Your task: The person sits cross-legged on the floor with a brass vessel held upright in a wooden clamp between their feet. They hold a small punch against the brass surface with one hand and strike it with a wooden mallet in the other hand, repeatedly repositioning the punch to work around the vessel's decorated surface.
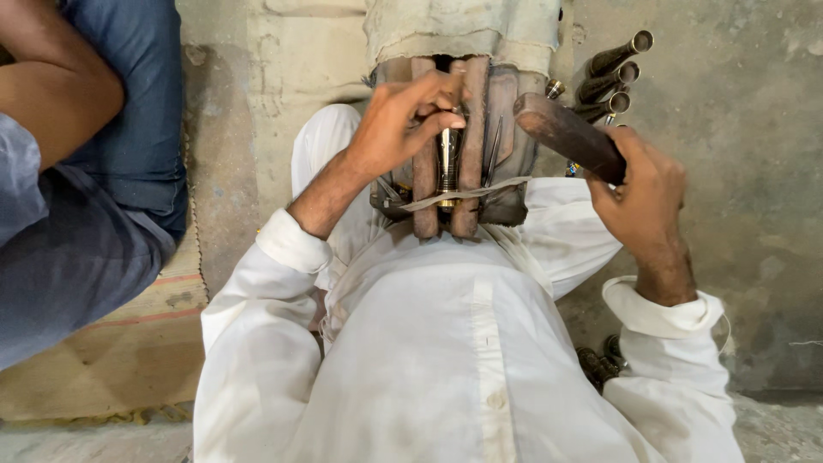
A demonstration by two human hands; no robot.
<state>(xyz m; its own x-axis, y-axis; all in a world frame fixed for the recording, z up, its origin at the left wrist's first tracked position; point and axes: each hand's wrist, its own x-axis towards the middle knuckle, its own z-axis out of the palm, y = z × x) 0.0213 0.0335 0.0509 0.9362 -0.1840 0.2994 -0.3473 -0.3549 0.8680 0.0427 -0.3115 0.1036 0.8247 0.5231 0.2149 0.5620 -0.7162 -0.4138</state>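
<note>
My left hand (403,120) pinches the top of a shiny metal tube (448,159) that stands between two upright wooden bars (471,146) of a clamp held between my legs. A thin strap (454,197) runs across the bars. My right hand (643,193) grips a dark wooden mallet (566,133), raised to the right of the clamp and tilted toward it. A thin metal needle-like tool (495,146) leans beside the right bar.
Several dark metal tubes (613,77) lie on the concrete floor at the upper right. More small metal pieces (600,362) lie by my right elbow. Another person in blue clothing (77,171) sits at the left on a woven mat (129,360).
</note>
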